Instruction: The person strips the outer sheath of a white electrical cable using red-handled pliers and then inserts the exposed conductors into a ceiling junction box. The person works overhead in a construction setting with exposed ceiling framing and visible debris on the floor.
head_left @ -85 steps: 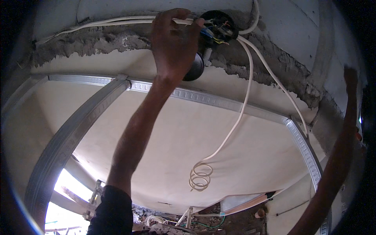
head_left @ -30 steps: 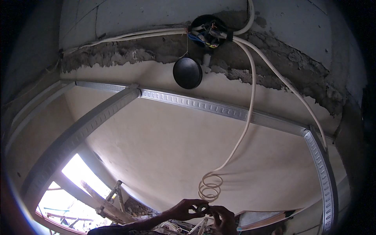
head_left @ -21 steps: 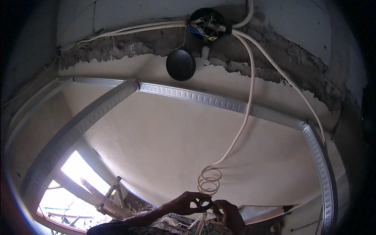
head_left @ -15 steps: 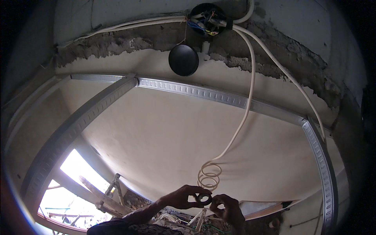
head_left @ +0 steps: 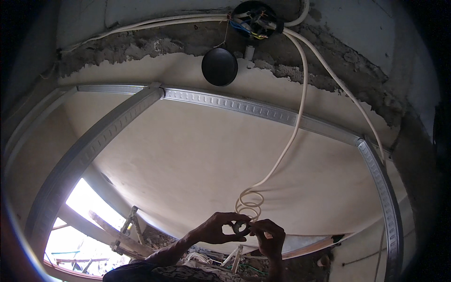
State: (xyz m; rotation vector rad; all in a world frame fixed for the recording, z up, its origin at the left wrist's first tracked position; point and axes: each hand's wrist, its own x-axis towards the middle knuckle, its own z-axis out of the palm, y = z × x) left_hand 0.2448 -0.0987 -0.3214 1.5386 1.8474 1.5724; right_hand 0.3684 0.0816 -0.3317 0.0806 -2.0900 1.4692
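Note:
My left hand (head_left: 217,229) grips a small dark ring-shaped roll of tape (head_left: 244,233) between thumb and fingers. At the right edge of that roll, the fingertips of my right hand (head_left: 271,238) are pinched together; whether they hold a loose end is too small to make out. Just above both hands hangs a cream cable (head_left: 290,142), its lower end curled into several loops. It runs up to a round black junction box (head_left: 255,21) with blue, yellow and other wires exposed. A round black lid (head_left: 219,67) dangles below the box on a thin string.
A metal ceiling channel (head_left: 230,103) crosses the view, joined by side channels at the left (head_left: 96,145) and right (head_left: 378,183). Another cream cable (head_left: 345,87) drops to the right. Bright openings (head_left: 82,204), a wooden pole (head_left: 115,235) and rubble lie below left.
My right fingertips have come in from just beside the roll to its edge. Both hands sit slightly higher in view, and the roll has turned a little in my left hand.

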